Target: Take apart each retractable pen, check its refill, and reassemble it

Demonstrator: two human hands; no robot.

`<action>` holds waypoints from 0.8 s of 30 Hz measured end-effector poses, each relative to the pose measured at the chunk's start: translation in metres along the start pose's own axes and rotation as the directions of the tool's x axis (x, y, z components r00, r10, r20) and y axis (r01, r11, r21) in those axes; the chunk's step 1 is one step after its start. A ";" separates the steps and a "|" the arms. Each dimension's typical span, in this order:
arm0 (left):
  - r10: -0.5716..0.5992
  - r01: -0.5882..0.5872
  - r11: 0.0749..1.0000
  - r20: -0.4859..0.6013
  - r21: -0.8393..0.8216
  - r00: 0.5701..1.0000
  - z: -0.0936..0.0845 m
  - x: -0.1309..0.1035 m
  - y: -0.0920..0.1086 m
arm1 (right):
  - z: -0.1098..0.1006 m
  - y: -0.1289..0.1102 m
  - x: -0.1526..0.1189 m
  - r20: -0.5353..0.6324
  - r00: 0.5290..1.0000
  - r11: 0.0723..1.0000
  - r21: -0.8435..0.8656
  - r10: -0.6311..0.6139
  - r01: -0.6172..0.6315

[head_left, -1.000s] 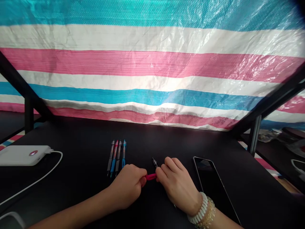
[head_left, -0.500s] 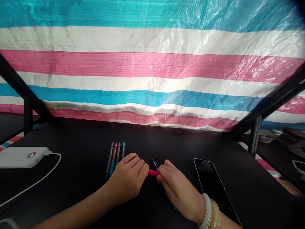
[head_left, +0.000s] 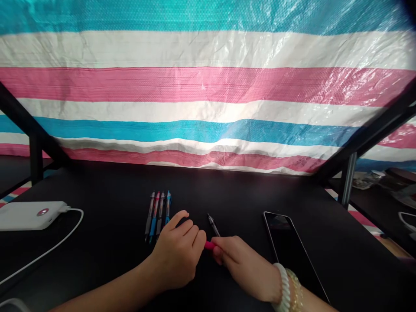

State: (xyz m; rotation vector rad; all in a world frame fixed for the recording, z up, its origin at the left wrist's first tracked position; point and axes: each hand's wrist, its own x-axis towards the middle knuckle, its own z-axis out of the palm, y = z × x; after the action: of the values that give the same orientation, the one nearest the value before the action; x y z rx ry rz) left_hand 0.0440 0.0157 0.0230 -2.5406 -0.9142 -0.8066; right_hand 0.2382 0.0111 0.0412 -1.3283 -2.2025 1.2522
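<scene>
Between my two hands a short stretch of a bright pink pen (head_left: 209, 245) shows; the rest of it is hidden in my fingers. My left hand (head_left: 180, 255) is closed around its left end, with the thumb or index finger slightly raised. At the other end, my right hand (head_left: 245, 265) pinches it between thumb and fingers. A black pen (head_left: 213, 224) lies on the table just beyond my right hand, its lower part covered by that hand. Several pens with coloured grips (head_left: 153, 227) lie side by side past my left hand.
A dark phone (head_left: 294, 251) lies right of my right hand. At the left, a white power bank (head_left: 29, 215) has a white cable (head_left: 61, 240) plugged in. Black frame bars (head_left: 349, 180) flank the black table (head_left: 113, 186), and a striped plastic sheet (head_left: 208, 84) hangs behind.
Both hands have moved slightly toward me. My right hand has turned and uncovered more of the black pen, and less of the pink pen shows between the hands.
</scene>
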 end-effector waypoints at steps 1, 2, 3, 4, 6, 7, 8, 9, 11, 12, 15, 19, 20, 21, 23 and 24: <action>-0.014 0.014 1.000 -0.004 0.001 1.000 -0.001 0.000 0.001 | 0.002 -0.002 -0.001 -0.029 0.999 0.997 -0.076 -0.014 0.012; -0.031 0.031 1.000 -0.007 0.003 0.999 -0.001 0.000 0.002 | 0.004 -0.003 -0.002 -0.053 0.998 0.990 -0.142 -0.021 0.014; -0.050 0.050 0.999 -0.015 0.004 0.999 -0.002 0.000 0.004 | 0.006 -0.005 -0.003 -0.076 0.997 0.979 -0.201 -0.028 0.012; -0.069 0.069 0.998 -0.025 0.002 0.997 -0.003 0.000 0.005 | 0.008 -0.006 -0.004 -0.106 0.994 0.966 -0.259 -0.038 0.009; -0.111 0.111 0.994 -0.049 -0.013 0.993 -0.004 0.000 0.006 | 0.011 -0.008 -0.004 -0.181 0.981 0.926 -0.377 -0.071 -0.003; -0.134 0.133 0.991 -0.051 -0.027 0.990 -0.004 0.001 0.006 | 0.013 -0.008 -0.004 -0.219 0.971 0.900 -0.436 -0.092 -0.013; -0.154 0.152 0.987 -0.046 -0.044 0.987 -0.004 0.002 0.006 | 0.015 -0.008 -0.004 -0.249 0.961 0.873 -0.488 -0.119 -0.019; -0.168 0.165 0.984 -0.041 -0.059 0.985 -0.004 0.003 0.005 | 0.017 -0.008 -0.003 -0.278 0.949 0.846 -0.533 -0.152 -0.021; -0.181 0.179 0.981 -0.021 -0.076 0.983 -0.005 0.005 0.002 | 0.019 -0.006 -0.001 -0.330 0.914 0.809 -0.588 -0.237 -0.003; -0.182 0.180 0.981 -0.016 -0.074 0.983 -0.006 0.007 0.001 | 0.020 -0.005 0.000 -0.364 0.887 0.798 -0.603 -0.284 0.008; -0.186 0.184 0.982 -0.041 -0.048 0.982 -0.008 0.010 -0.005 | 0.015 -0.005 0.000 -0.404 0.848 0.825 -0.562 -0.343 0.066; -0.172 0.169 0.985 -0.097 -0.039 0.980 -0.006 0.010 -0.012 | -0.001 -0.004 -0.001 -0.385 0.898 0.963 -0.238 -0.213 0.127; -0.166 0.162 0.986 -0.103 -0.041 0.981 -0.005 0.009 -0.014 | -0.004 -0.004 0.000 -0.375 0.913 0.984 -0.134 -0.159 0.116; -0.161 0.157 0.987 -0.109 -0.043 0.981 -0.004 0.008 -0.015 | -0.008 -0.002 0.000 -0.353 0.930 0.995 -0.029 -0.100 0.096; -0.152 0.148 0.988 -0.122 -0.045 0.981 -0.002 0.006 -0.018 | -0.012 0.002 0.003 -0.278 0.961 0.986 0.158 -0.005 0.050; -0.148 0.143 0.989 -0.129 -0.043 0.981 -0.002 0.006 -0.018 | -0.014 0.004 0.004 -0.241 0.970 0.974 0.225 0.027 0.029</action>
State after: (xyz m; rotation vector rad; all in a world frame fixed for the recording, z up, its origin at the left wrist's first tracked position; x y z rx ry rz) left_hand 0.0349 0.0313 0.0300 -2.4357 -1.0604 -1.0286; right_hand 0.2468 0.0226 0.0456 -1.3110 -1.8333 1.2262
